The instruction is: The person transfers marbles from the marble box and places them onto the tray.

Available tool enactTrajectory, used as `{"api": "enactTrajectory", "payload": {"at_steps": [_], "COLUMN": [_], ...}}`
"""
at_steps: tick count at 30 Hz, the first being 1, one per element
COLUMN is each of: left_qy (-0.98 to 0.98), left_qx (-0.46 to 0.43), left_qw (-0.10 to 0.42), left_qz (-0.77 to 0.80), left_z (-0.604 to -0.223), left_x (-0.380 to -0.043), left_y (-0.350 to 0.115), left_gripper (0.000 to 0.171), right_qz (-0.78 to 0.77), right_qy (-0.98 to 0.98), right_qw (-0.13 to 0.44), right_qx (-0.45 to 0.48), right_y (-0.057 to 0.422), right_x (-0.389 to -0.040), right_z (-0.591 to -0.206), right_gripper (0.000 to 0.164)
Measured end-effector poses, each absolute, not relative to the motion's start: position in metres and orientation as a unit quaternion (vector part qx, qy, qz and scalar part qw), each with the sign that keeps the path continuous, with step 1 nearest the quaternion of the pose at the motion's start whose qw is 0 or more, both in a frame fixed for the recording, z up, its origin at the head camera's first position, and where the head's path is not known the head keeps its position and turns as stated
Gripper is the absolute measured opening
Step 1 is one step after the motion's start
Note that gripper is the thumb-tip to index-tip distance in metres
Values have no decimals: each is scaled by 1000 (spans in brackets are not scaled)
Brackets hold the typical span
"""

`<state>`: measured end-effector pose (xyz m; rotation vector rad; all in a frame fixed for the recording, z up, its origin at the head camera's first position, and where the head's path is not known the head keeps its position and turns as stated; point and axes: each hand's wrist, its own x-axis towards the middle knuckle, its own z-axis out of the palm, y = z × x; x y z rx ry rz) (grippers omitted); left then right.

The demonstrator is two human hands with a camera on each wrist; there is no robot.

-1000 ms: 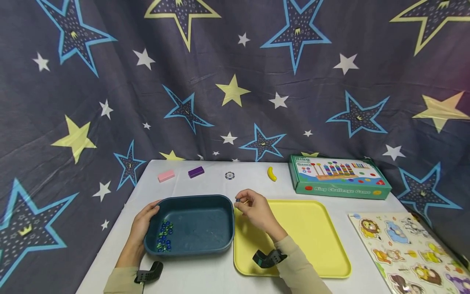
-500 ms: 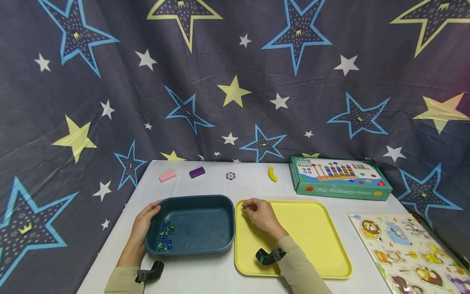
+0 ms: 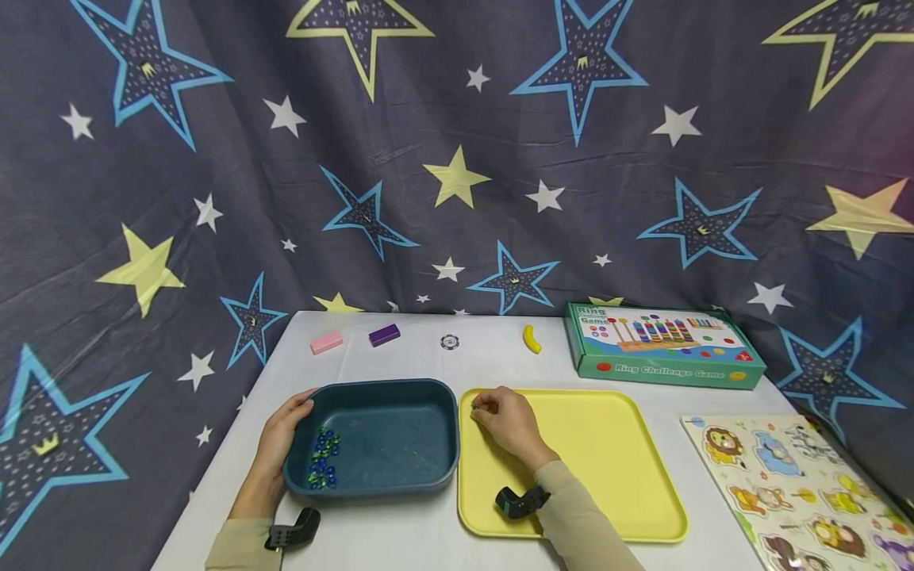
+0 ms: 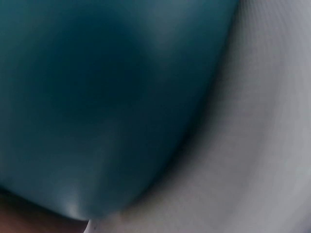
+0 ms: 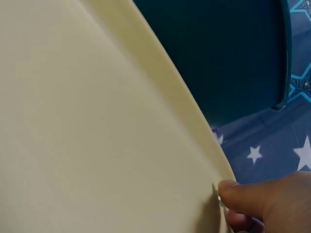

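My left hand [image 3: 277, 438] grips the left end of a dark teal bin [image 3: 396, 436], fingers over its rim. Blue and green glass marbles [image 3: 324, 452] lie gathered along the left side of the bin's floor. Over the far left corner of a yellow tray [image 3: 578, 468], my right hand [image 3: 508, 422] pinches a small dark marble [image 3: 475, 408] between thumb and fingers. In the right wrist view the thumb [image 5: 243, 196] is right at the tray's rim, mostly covering the marble. The left wrist view holds only the bin's outer wall [image 4: 107, 121] close up.
Behind lie a pink block [image 3: 327, 342], a purple block [image 3: 384, 335], a poker chip [image 3: 450, 342] and a toy banana [image 3: 531, 339]. A green Ring Challenge Game box [image 3: 664, 373] stands at the back right, with an animal puzzle board [image 3: 793, 476] in front of it.
My right hand has moved from the bin's right rim rightward and down over the tray's far left corner, carrying the marble. The left hand stays on the bin.
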<state>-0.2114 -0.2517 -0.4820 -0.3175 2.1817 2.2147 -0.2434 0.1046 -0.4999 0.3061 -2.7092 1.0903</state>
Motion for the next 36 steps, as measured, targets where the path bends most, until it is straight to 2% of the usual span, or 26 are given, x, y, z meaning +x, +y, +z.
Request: {"api": "enactTrajectory", "payload": {"at_steps": [8, 17, 27, 36], "left_qy": [702, 701, 697, 697], "left_qx": [-89, -85, -92, -95], "left_qw": [3, 2, 8, 13], "left_qz": [707, 709, 712, 710], "left_z": [-484, -485, -482, -483], "left_x": [-212, -211, -212, -212], "left_y": [-252, -252, -252, -252], "left_gripper": [43, 45, 43, 47], "right_qz": [365, 431, 512, 561], "right_qy": [-919, -894, -852, -814], "right_qw": [102, 71, 50, 21], "right_qx": [111, 94, 94, 147], "right_y": [105, 111, 109, 88], "right_x": [-243, -248, -240, -223], "right_z": [-499, -491, -454, -424], "right_gripper": [12, 18, 14, 12]}}
